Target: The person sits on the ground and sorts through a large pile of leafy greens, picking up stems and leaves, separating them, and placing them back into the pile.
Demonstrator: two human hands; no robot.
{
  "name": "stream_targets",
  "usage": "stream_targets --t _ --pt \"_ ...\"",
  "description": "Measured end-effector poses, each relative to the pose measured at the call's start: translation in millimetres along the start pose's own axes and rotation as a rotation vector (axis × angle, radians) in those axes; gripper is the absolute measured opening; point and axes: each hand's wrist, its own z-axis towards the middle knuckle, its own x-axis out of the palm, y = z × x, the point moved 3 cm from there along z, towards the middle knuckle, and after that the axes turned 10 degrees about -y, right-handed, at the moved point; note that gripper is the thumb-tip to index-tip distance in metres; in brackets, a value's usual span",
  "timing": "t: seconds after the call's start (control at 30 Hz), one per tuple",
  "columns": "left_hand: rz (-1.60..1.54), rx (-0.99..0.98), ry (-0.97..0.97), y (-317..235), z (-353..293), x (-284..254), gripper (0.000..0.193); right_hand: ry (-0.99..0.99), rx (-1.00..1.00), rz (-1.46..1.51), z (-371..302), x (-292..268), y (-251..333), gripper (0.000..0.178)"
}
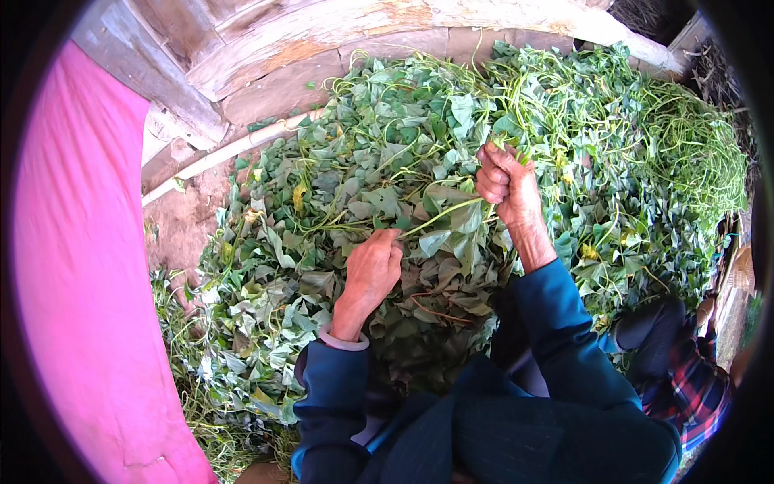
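Note:
My right hand (508,184) is closed in a fist around a bunch of green leafy vine stems, with some leaves rising above the thumb and others hanging beside the wrist. Lower and to the left, my left hand (373,266) pinches the end of a long pale green vine stem (442,216) that slants up toward my right hand. A pale bangle (343,339) circles my left wrist. Under and around both hands spreads a large heap of cut leafy vines (387,145), mostly green with a few yellow leaves.
A bright pink cloth (85,266) hangs along the left side. Behind the heap runs a thick log (387,31), with a pale pole (234,157) slanting below it. At the lower right sits another person in a plaid shirt (695,387). Stripped-looking stems (701,153) lie at the far right.

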Motion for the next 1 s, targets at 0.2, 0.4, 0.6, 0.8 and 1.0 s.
stream_targets --t 0.2,0.4,0.6,0.8,1.0 --pt "0.194 -0.043 -0.307 8 10 -18 0.011 0.081 0.078 -0.122 -20 25 -19 0.017" --pt "0.582 -0.169 -0.395 37 25 -65 0.035 -0.076 0.003 -0.105 -15 12 -4 0.014" --pt "-0.721 -0.391 -0.041 -13 23 -6 0.08 -0.14 0.12 -0.292 -18 23 -61 0.016" --pt "-1.302 -0.655 0.131 -24 18 27 0.064 0.047 -0.08 -0.655 -21 26 -94 0.025" --pt "-1.271 -0.618 0.224 -27 5 35 0.065 0.398 -0.685 -1.321 -18 38 -83 0.029"
